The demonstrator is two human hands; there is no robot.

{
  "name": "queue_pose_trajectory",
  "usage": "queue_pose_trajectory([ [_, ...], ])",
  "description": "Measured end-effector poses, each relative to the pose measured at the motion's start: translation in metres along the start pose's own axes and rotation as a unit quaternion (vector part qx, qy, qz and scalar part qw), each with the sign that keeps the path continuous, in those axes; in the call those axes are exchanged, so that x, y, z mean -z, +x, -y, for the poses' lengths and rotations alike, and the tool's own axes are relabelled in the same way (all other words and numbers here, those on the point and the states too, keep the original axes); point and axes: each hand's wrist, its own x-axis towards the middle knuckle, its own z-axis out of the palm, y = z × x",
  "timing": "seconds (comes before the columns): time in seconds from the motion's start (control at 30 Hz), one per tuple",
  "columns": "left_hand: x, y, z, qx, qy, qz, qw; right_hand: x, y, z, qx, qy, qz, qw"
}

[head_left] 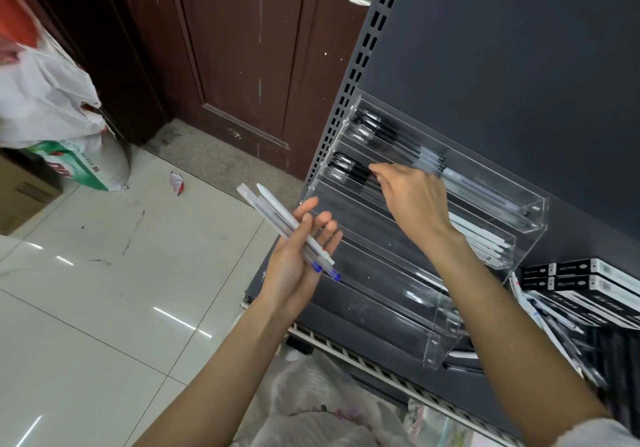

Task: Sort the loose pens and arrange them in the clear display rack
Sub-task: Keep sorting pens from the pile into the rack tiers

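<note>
Head camera, looking down at a dark grey shelf unit [502,65] with a clear display rack [408,294] standing on it, stepped in tiers. Left hand [298,256] out in front of the rack's lower left corner, palm up, fingers loosely curled round a small bundle of loose pens [277,221]: a few frosted barrels, one white, blue tips poking out at the bottom near the heel of the palm, cap ends fanning up and left over the floor. Right hand [412,197] reaching across the rack's second tier from the top, back of the hand to the camera, index finger stretched toward the black-gripped pens [349,169] lying there; whether those fingers pinch anything, cannot tell, hidden under the hand itself. Top tier already carrying a row of clear pens with dark grips [398,141], laid lengthwise. White pens [481,238] showing in a middle tier just right of the right wrist. Lower tiers see-through, contents unclear. Right of the rack, black-and-white boxes [588,283] stacked on the shelf, more pens [554,325] heaped just below them. Down at the bottom, a translucent plastic bag [318,405] between the forearms. Glossy pale tile floor [104,290] at left, brown wooden door [242,48] behind, a white plastic bag [45,100] and a printed sack [86,166] in the left corner.
</note>
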Motion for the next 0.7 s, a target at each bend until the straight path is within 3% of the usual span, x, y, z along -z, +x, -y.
queue_pose_trajectory([
  [0.2, -0.012, -0.002, 0.006, 0.001, 0.065, 0.025, 0.998, 0.053, -0.050, 0.035, -0.065, 0.124, -0.098, 0.985],
  [0.37, -0.028, -0.006, 0.025, 0.025, 0.099, 0.077, 0.992, 0.045, -0.093, 0.056, -0.131, 0.264, 0.011, 0.955],
  [0.53, -0.044, -0.014, 0.056, 0.029, 0.101, 0.093, 0.990, 0.042, -0.113, 0.038, -0.171, 0.376, 0.016, 0.910],
  [0.7, -0.065, -0.021, 0.091, 0.040, 0.124, 0.122, 0.984, 0.048, -0.132, -0.005, -0.155, 0.403, 0.066, 0.900],
])
